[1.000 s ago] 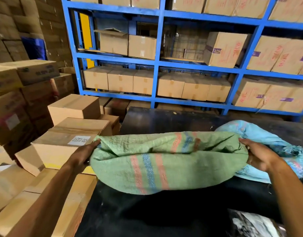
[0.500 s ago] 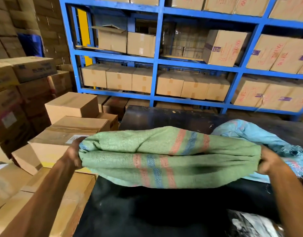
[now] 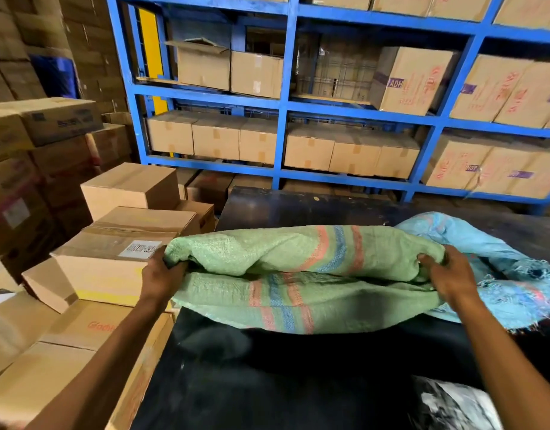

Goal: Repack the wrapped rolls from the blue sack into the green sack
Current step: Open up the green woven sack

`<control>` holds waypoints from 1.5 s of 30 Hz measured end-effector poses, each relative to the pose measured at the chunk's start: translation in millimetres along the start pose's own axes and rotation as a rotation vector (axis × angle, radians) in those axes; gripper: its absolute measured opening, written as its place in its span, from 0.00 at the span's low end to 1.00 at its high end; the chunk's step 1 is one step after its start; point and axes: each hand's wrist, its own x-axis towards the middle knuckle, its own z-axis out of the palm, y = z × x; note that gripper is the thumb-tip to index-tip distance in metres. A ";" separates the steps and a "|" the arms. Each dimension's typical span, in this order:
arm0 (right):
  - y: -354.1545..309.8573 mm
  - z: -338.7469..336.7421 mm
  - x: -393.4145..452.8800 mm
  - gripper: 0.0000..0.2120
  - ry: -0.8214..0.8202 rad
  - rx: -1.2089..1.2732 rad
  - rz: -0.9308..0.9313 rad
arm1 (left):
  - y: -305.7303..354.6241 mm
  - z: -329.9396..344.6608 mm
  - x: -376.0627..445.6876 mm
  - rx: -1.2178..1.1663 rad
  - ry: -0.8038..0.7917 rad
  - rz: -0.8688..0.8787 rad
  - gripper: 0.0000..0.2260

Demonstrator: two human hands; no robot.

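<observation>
Green sack (image 3: pixel 301 274) hangs just above the black desk (image 3: pixel 267 383), stretched between your hands: your left hand (image 3: pixel 160 274) is clenched on its left end, your right hand (image 3: pixel 450 277) on its right end. It looks limp, light woven cloth that will sag and fold, so grip the mouth hem, not the middle. Just behind your right hand lies the blue sack (image 3: pixel 497 265), frayed at its edge; no wrapped rolls are visible. Cardboard boxes (image 3: pixel 112 262) crowd the desk's left edge.
</observation>
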 end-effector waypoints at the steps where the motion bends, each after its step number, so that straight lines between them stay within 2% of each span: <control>1: 1.5 7.2 0.3 0.16 0.069 -0.035 0.004 | 2.8 5.9 0.5 -0.159 -0.026 -0.067 0.12; 3: 0.5 20.7 -2.2 0.23 0.132 0.070 0.049 | 11.7 17.0 -2.8 -0.448 -0.094 -0.231 0.08; 5: -5.6 29.5 -8.6 0.25 0.089 0.274 0.098 | 16.7 20.2 -3.7 -0.647 -0.212 -0.445 0.11; 7: -10.1 20.1 -11.0 0.20 -0.031 0.594 0.235 | 13.9 7.1 -0.7 -0.742 -0.327 -0.599 0.15; 8: -12.3 7.7 -11.1 0.18 -0.145 0.762 0.342 | 14.3 -5.5 1.9 -0.727 -0.358 -0.641 0.16; 9: -12.7 -5.7 -11.2 0.20 -0.282 0.857 0.406 | 9.7 -19.2 10.8 -0.697 -0.366 -0.651 0.15; 11: -5.2 -27.8 -10.2 0.27 -0.457 0.871 0.430 | 6.5 -45.1 19.3 -0.647 -0.389 -0.643 0.12; 13: -0.8 -41.1 -4.9 0.24 -0.532 0.907 0.405 | 7.9 -53.2 19.4 -0.624 -0.420 -0.621 0.12; 15: -5.2 -43.6 -5.4 0.12 -0.511 0.867 0.362 | 9.0 -45.4 13.2 -0.646 -0.433 -0.535 0.13; 16: -8.8 -46.1 -4.9 0.10 -0.524 0.812 0.323 | 11.2 -41.7 8.9 -0.649 -0.431 -0.462 0.13; 17: -14.4 -48.9 -6.6 0.11 -0.558 0.732 0.273 | 13.9 -39.0 2.8 -0.640 -0.447 -0.391 0.11; 18: -14.7 -48.7 -5.7 0.19 -0.557 0.625 0.221 | 17.0 -38.3 -2.7 -0.591 -0.465 -0.314 0.11; 20: -13.1 -44.4 -6.3 0.30 -0.493 0.359 0.095 | 16.8 -36.0 -5.3 -0.406 -0.469 -0.207 0.16; 22: -9.6 -34.5 -8.6 0.24 -0.310 0.142 0.044 | 15.9 -28.5 -7.3 -0.215 -0.378 -0.164 0.18; 25: 1.0 -12.4 -7.6 0.15 -0.003 -0.098 -0.014 | 3.9 -10.8 -8.0 0.074 -0.156 -0.065 0.11; 27: 4.6 2.9 -12.6 0.15 0.105 -0.088 -0.001 | -10.7 -0.4 -5.2 0.245 -0.054 -0.060 0.19; 28: 5.0 9.6 -15.4 0.17 0.152 -0.041 0.004 | -16.4 3.4 -3.6 0.216 -0.035 -0.079 0.22; 29: -1.0 14.6 -22.5 0.19 0.190 0.038 0.004 | -20.2 7.3 -1.1 0.057 -0.048 -0.132 0.23; 31: -12.8 26.8 -33.3 0.20 0.191 0.231 0.056 | -11.2 18.4 -8.7 -0.371 -0.115 -0.302 0.15; 32: -17.9 32.1 -35.0 0.19 0.150 0.325 0.138 | -11.0 24.0 -10.4 -0.553 -0.170 -0.402 0.09; 33: -20.6 34.5 -34.4 0.17 0.076 0.464 0.224 | -6.2 25.6 -15.5 -0.689 -0.217 -0.491 0.08; 35: -11.0 26.9 -20.9 0.12 -0.168 0.715 0.372 | -3.0 17.3 -21.4 -0.769 -0.292 -0.619 0.15; 36: -3.7 15.8 -13.7 0.18 -0.277 0.804 0.422 | -4.2 9.3 -18.5 -0.781 -0.314 -0.638 0.19; 37: 4.3 0.3 -4.9 0.31 -0.363 0.843 0.464 | -3.4 -5.3 -13.0 -0.796 -0.333 -0.656 0.20; 38: 11.9 -13.8 4.3 0.35 -0.399 0.856 0.486 | -3.4 -19.9 -6.3 -0.796 -0.316 -0.650 0.17; 41: 17.4 -47.1 8.0 0.23 -0.453 0.937 0.487 | -1.8 -45.1 1.4 -0.656 -0.335 -0.605 0.13; 42: 14.1 -52.4 7.9 0.20 -0.471 0.910 0.435 | -0.2 -42.4 2.5 -0.668 -0.349 -0.595 0.13; 44: 5.9 -51.8 1.1 0.08 -0.488 0.838 0.325 | 1.1 -36.0 0.8 -0.675 -0.362 -0.535 0.10; 45: 5.2 -50.9 -0.8 0.10 -0.488 0.769 0.286 | 0.4 -33.9 -0.5 -0.650 -0.377 -0.481 0.08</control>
